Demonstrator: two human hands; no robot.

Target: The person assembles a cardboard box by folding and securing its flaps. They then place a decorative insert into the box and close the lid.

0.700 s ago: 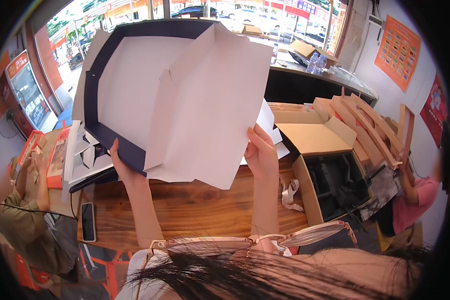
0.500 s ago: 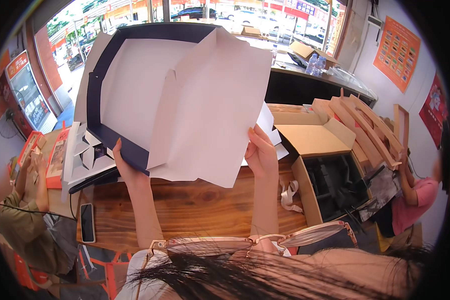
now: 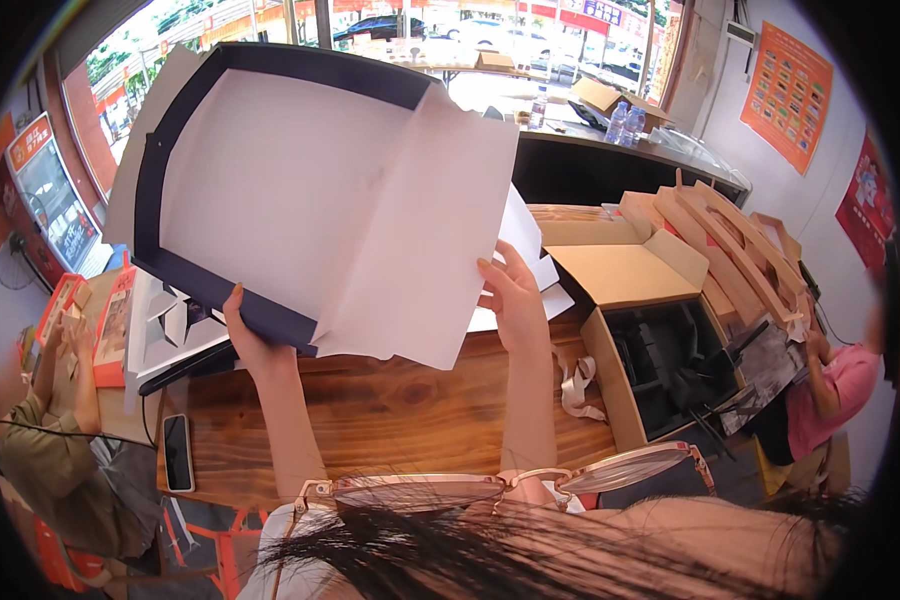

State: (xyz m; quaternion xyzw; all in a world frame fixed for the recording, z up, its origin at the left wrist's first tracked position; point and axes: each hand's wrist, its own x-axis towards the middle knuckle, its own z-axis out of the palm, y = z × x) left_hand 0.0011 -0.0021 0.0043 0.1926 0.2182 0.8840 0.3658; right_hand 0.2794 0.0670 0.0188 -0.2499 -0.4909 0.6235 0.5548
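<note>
I hold up a shallow box lid with dark navy sides and a pale inside, tilted above the table. My left hand grips its navy near side, thumb on top. A large sheet of white paper runs along the lid's right side, where it folds upward and covers that edge. At the paper's right edge is my right hand, its fingertips bent against the margin. White folded card pieces lie behind my left hand, partly under the lid.
On the wooden table are a phone, a white ribbon and an open cardboard box with black inserts. Wooden frames are stacked at the right. People sit left and right.
The lid has shifted left and turned so more of its inside shows. The paper has swung left with it; my right hand has moved slightly left, its fingers looser.
</note>
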